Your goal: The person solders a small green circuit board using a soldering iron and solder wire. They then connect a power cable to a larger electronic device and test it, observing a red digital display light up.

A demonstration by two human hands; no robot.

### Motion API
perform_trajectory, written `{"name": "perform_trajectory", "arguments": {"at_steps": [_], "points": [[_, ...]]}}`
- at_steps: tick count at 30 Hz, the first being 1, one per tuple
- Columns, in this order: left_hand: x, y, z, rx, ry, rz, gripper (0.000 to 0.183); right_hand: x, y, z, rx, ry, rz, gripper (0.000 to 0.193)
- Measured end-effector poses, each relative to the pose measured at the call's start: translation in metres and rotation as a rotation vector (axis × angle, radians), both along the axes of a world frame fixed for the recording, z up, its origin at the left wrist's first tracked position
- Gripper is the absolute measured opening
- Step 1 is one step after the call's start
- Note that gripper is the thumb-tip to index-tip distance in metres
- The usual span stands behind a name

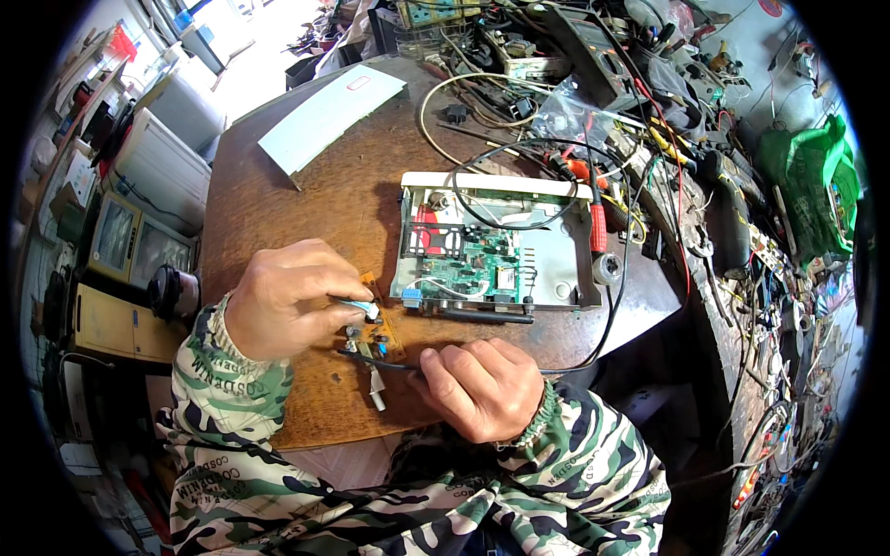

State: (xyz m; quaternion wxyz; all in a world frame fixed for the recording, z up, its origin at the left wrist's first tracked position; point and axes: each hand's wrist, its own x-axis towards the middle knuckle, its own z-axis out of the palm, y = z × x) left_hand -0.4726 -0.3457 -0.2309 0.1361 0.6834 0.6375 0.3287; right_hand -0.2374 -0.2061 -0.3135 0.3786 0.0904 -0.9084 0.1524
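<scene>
On the bench, left hand point(283, 296) pinches a small board point(382, 329) by its edge; right hand point(482, 385) grips an iron point(375, 361). Light, brittle board, best held by its edges.

A long-sleeved camouflage jacket is worn, patterned in irregular patches of dark green, pale green, white and near-black. Small printed lettering is scattered across the fabric. Both sleeves are finished with ribbed knit cuffs, striped in green and a lighter tone, seen at 7 o'clock of the left hand point(289, 301) and at 4 o'clock of the right hand point(482, 387). The hands are bare, without gloves or rings. Toward 6 o'clock the cloth is bunched, possibly over the lap, though fisheye bending blurs this.
</scene>
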Motion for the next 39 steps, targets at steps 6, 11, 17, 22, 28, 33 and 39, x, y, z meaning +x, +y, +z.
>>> {"name": "perform_trajectory", "arguments": {"at_steps": [6, 11, 17, 22, 28, 33, 39], "points": [[0.010, 0.002, 0.006, -0.024, -0.008, 0.080, 0.015, 0.002, 0.001, 0.001, -0.009, 0.001, 0.002, 0.039], [0.014, -0.002, 0.001, -0.051, -0.124, 0.168, 0.016, 0.002, 0.000, 0.000, -0.063, 0.026, 0.007, 0.040], [0.027, 0.004, 0.011, -0.043, -0.210, 0.152, 0.014, 0.005, 0.001, -0.002, -0.133, 0.069, 0.012, 0.045], [0.035, 0.005, 0.017, -0.007, -0.266, 0.108, 0.013, 0.018, -0.001, 0.002, -0.181, 0.080, 0.035, 0.047], [0.053, 0.007, 0.042, 0.026, -0.399, 0.081, 0.010, 0.042, -0.003, 0.022, -0.199, 0.093, 0.038, 0.047], [0.072, 0.032, 0.066, 0.054, -0.574, 0.070, 0.010, 0.061, 0.002, 0.039, -0.213, 0.100, -0.004, 0.045], [0.089, 0.084, 0.060, 0.058, -0.659, 0.007, 0.018, 0.095, 0.021, 0.055, -0.231, 0.109, -0.150, 0.043]]}}
